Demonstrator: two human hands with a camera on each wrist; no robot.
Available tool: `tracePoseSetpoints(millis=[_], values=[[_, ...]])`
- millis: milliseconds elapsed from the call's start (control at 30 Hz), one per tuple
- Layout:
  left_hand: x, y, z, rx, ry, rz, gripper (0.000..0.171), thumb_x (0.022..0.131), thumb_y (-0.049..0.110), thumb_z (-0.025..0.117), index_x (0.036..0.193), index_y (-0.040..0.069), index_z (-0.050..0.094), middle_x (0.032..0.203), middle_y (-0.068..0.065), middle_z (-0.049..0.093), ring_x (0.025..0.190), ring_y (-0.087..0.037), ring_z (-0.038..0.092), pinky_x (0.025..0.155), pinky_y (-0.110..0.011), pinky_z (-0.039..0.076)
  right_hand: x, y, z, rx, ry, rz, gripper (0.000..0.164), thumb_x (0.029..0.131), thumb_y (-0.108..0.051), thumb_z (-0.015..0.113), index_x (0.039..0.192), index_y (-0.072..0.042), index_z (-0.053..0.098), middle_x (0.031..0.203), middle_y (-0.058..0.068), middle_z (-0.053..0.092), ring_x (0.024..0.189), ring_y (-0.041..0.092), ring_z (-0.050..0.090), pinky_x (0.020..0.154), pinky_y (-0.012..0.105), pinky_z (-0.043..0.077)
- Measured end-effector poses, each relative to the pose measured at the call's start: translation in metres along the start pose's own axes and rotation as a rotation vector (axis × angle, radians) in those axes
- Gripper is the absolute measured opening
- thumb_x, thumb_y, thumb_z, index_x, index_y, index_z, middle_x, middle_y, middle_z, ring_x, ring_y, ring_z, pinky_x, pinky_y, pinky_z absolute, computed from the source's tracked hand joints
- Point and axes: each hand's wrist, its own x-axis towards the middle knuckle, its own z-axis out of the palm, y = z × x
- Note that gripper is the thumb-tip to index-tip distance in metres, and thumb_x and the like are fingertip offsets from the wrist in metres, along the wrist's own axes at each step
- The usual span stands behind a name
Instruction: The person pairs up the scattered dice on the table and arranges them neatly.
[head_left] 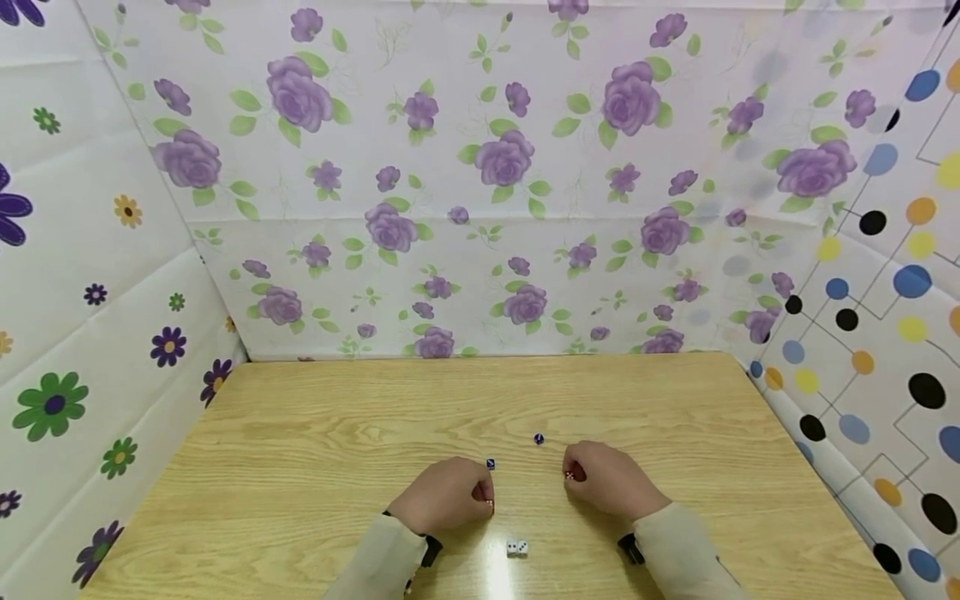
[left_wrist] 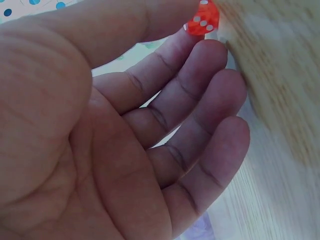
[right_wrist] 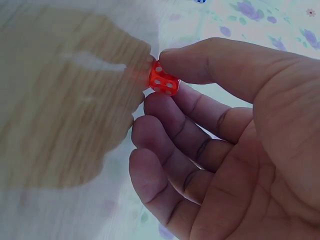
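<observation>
Two red dice (left_wrist: 204, 20) (right_wrist: 163, 84), between fingertips (right_wrist: 174, 59) (both hands (head_left: 448, 495) (head_left: 613, 482))

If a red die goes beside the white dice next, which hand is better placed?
Probably the left: the left hand pinches a red die nearer the white dice. The right hand pinches a second red die, farther from them.

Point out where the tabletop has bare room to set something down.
Free: table left of the left hand, right of the right hand, and beyond the blue dice to the rose-patterned cloth. Crowded: around the hands, red dice and white dice.
</observation>
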Motion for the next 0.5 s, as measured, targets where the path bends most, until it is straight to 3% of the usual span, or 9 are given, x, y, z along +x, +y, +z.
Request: tracePoseSetpoints(millis=[500], values=[[0.009,0.007,0.005,0.034,-0.006,0.019,0.011,0.091,0.018,0.076,0.083,0.024,0.071,0.077,0.017,0.061,0.068,-0.001,0.055,0.068,-0.024,0.049,0.009,-0.016,0.011,0.017,-0.017,-0.088,0.015,0.090,-0.014,0.077,0.085,-0.020,0.064,0.073,-0.011,0.051,0.065,0.006,0.047,0.060,0.028,0.041]])
